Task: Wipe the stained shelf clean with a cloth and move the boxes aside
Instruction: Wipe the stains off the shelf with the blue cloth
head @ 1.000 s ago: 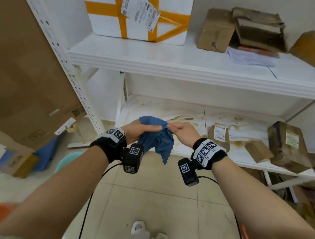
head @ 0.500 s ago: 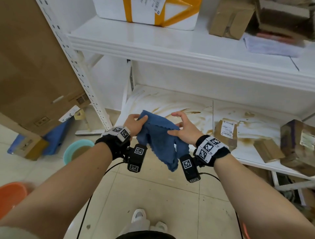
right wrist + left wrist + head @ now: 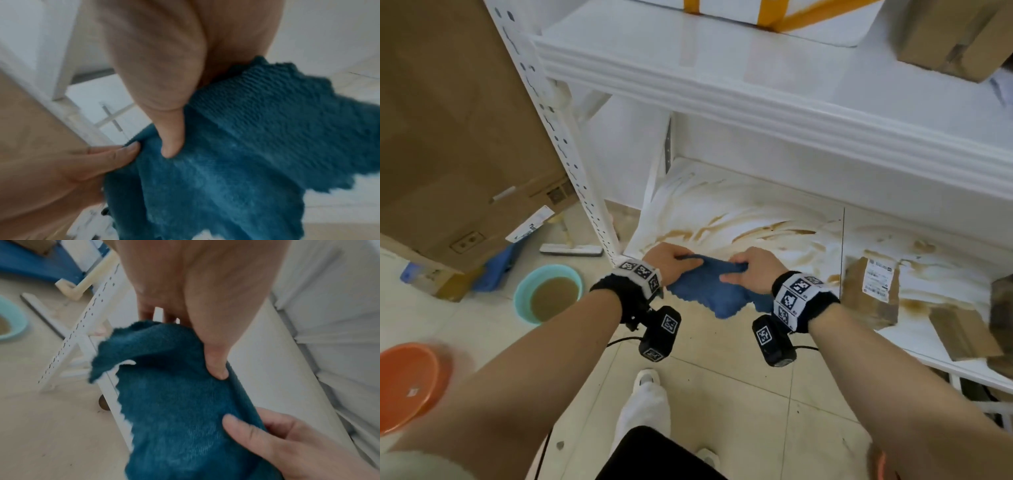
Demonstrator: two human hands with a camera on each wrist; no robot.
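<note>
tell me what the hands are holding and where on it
Both hands hold the blue cloth along its upper edge: the left hand pinches its left end, the right hand its right end. The rest hangs below.

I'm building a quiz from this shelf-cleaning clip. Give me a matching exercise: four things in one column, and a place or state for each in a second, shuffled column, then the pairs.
Things:
1. blue cloth
2. teal basin
3. orange basin
4. labelled cardboard box

Places or states:
A. on the floor, holding brown water
B. standing on the stained lower shelf
C. held between the left hand and the right hand
D. on the floor at the far left edge of the head view

Pairs: 1-C, 2-A, 3-D, 4-B
</note>
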